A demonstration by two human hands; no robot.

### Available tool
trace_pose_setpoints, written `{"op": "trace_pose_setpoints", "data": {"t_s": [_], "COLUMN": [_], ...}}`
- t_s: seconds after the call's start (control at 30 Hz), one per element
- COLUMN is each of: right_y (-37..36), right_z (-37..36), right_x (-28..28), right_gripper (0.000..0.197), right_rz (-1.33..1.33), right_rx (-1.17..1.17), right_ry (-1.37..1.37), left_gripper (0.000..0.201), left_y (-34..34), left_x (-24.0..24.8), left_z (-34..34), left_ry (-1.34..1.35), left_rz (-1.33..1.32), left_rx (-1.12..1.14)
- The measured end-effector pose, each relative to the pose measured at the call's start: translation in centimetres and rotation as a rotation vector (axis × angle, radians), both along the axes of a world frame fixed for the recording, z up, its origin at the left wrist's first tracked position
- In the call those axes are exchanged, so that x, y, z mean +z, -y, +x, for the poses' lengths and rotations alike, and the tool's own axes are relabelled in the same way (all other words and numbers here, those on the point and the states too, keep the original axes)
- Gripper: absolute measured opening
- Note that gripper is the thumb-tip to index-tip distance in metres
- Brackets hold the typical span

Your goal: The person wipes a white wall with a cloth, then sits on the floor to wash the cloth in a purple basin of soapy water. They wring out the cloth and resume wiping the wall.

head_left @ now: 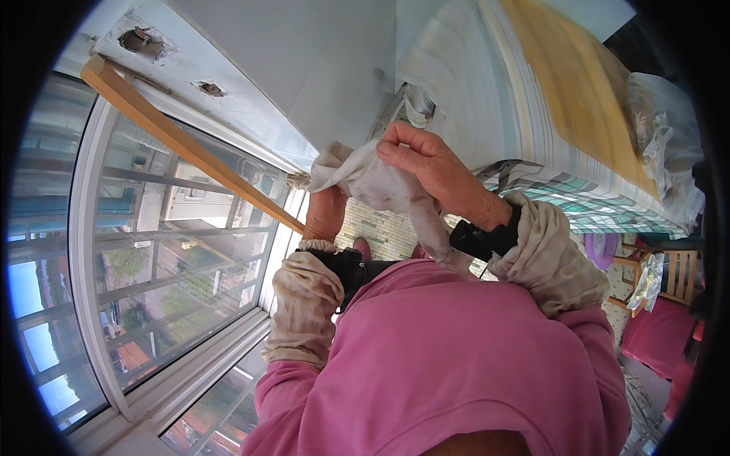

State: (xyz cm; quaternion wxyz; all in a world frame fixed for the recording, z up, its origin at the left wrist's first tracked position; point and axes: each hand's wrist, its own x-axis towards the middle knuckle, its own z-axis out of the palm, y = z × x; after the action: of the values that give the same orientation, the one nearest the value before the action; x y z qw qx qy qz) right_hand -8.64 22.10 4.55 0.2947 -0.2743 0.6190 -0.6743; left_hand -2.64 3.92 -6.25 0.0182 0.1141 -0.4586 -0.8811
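An off-white, stained cloth hangs crumpled in front of my body, held up between my two hands. My right hand is closed, with thumb and forefinger pinching the cloth's upper edge. On the other side, my left hand grips the cloth's left end from below, its fingers mostly covered by the folds. From the middle, a long part of the cloth droops toward my waist. Both forearms wear beige sleeve covers, and a black band circles each wrist.
A window lines the left side, with a wooden bar slanting across it. To the right stands a table covered by a striped tablecloth, with a clear plastic bag on it. A purple basin and a wooden chair are farther right.
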Motion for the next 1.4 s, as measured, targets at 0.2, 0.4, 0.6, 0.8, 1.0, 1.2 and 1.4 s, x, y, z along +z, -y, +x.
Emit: {"op": "trace_pose_setpoints", "data": {"t_s": [0.2,0.4,0.6,0.8,1.0,1.2,1.4], "right_y": [-0.6,-0.4,0.7,2.3,4.3,1.0,-6.8], "right_z": [-3.3,-4.0,-3.2,-0.8,-3.6,0.0,0.1], "right_x": [0.4,-0.7,0.8,2.9,2.7,5.8,11.2], "right_gripper": [0.011,0.008,0.008,0.013,0.025,0.035,0.021], "right_rz": [-0.147,-0.192,-0.106,-0.042,0.451,0.254,0.031], "right_rx": [-0.193,-0.242,-0.187,0.015,-0.229,-0.418,-0.735], "right_ry": [0.474,0.49,0.465,0.406,-0.238,-0.725,-0.885], "left_gripper": [0.044,0.051,0.05,0.047,0.054,0.048,0.043], "left_y": [0.9,3.2,5.1,5.8,0.7,1.8,4.0], "left_x": [-0.1,1.3,0.9,-2.2,0.4,2.8,6.2], "left_z": [-0.4,-0.4,-0.4,-1.2,-0.9,1.0,1.7], "left_ry": [0.264,0.301,0.238,-0.098,-0.038,-0.453,-0.37], "left_rz": [-0.113,-0.334,-0.426,-0.408,0.611,-0.669,-0.435], "left_rx": [0.005,-0.048,0.047,0.055,-0.379,-0.243,0.227]}}
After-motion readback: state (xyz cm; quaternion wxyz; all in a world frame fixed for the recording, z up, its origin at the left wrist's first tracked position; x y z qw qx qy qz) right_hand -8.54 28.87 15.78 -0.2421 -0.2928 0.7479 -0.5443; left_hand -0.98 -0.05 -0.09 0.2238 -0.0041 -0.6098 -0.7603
